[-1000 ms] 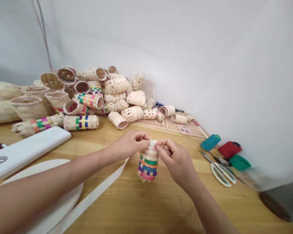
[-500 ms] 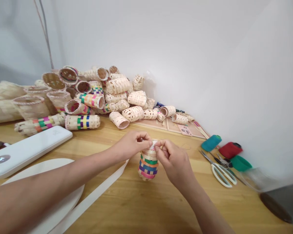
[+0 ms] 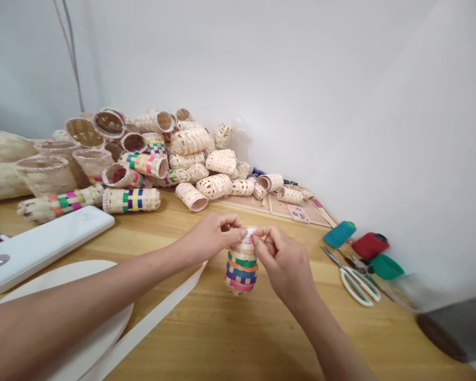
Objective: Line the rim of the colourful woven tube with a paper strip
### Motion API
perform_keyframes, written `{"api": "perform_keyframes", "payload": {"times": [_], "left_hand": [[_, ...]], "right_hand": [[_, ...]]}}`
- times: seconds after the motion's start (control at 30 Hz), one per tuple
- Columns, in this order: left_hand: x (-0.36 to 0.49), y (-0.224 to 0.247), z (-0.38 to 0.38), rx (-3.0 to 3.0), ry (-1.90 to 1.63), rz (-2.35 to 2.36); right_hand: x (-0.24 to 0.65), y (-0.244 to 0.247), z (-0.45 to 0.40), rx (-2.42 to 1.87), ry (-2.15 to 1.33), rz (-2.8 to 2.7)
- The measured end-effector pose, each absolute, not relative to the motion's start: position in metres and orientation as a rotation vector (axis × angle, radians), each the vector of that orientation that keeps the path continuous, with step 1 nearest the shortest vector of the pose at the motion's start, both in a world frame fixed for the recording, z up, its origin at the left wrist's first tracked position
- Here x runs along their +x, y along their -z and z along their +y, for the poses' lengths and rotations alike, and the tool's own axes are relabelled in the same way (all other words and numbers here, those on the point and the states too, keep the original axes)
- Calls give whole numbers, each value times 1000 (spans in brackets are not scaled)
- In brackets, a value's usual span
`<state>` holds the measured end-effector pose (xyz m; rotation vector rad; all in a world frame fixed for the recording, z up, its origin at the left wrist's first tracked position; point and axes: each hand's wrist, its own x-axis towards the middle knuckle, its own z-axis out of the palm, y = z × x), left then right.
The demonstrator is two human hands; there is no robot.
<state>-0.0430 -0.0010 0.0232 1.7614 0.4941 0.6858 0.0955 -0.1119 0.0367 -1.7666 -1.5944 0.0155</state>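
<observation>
A small woven basket (image 3: 241, 270) with green, orange, blue, purple and pink bands stands on the wooden table before me. White ribbon (image 3: 250, 232) lies at its rim. My left hand (image 3: 221, 233) pinches the ribbon and rim from the left, thumb and forefinger pressed together. From the right, my right hand (image 3: 280, 254) pinches at the same rim, its fingertips close to the left thumb. A long white strip (image 3: 162, 309) runs from beneath my left wrist to a flat white roll (image 3: 107, 272). What exactly lies between the right fingertips is too small to tell.
Many woven baskets (image 3: 190, 140) are heaped along the wall. A white power bank (image 3: 51, 246) lies at left. Scissors (image 3: 357, 283), pliers (image 3: 359, 262) and thread spools in teal (image 3: 340, 234), red (image 3: 369, 245) and green (image 3: 386, 266) lie at right.
The right fingertips have shifted slightly right, away from the left thumb, and more white ribbon shows between them. The whole view has turned slightly, and the basket stays in place.
</observation>
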Motion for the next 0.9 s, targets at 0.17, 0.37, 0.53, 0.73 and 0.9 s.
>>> {"api": "perform_keyframes", "payload": {"times": [0.17,0.37,0.53,0.73,0.9], "left_hand": [[-44,-24,-2,1746,-683,467],[-44,-25,-1,1746,-700,475],[-44,-25,-2,1774,-723,496],[-44,-27,-4,1771,-754,515],[-44,-28,-3,1765,-705,475]], "right_hand": [[90,-29,-106,-1687,-352,-1358],[95,-34,-107,-1642,-463,-1317],[100,-37,-113,-1699,49,-1585],[98,-37,-115,-1709,253,-1638],[109,-42,-117,-1733,236,-1690]]}}
